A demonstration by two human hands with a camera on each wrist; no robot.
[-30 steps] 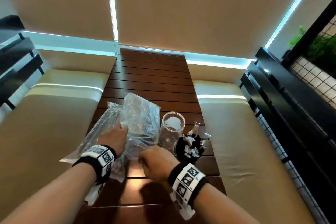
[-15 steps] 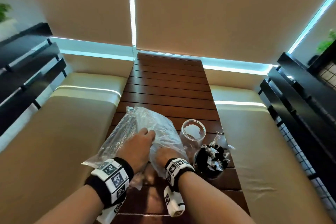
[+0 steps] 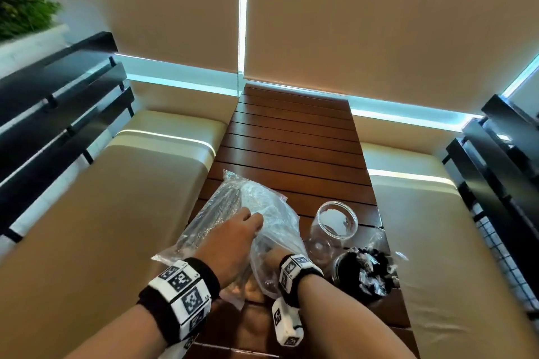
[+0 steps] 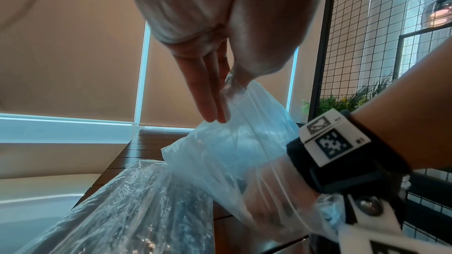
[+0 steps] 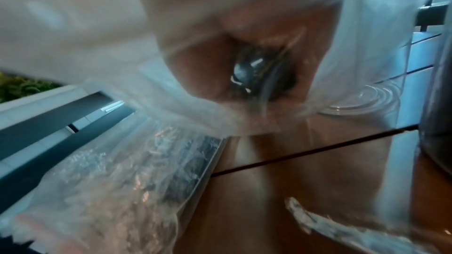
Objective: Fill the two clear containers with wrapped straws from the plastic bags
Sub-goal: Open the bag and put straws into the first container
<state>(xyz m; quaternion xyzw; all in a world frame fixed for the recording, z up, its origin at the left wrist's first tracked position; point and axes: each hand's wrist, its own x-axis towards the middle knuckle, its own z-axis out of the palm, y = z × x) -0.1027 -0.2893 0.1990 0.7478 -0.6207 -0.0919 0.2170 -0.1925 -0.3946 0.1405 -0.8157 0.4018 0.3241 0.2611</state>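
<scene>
Where the slatted bench ran between two cushions, I saw two bags lying side by side: the left bag flat, the right bag raised. My left grip pinched the right bag's rim. My right grip was buried inside it, clenched on dark straws. Right of the bags stood an empty container and a nearer full container.
</scene>
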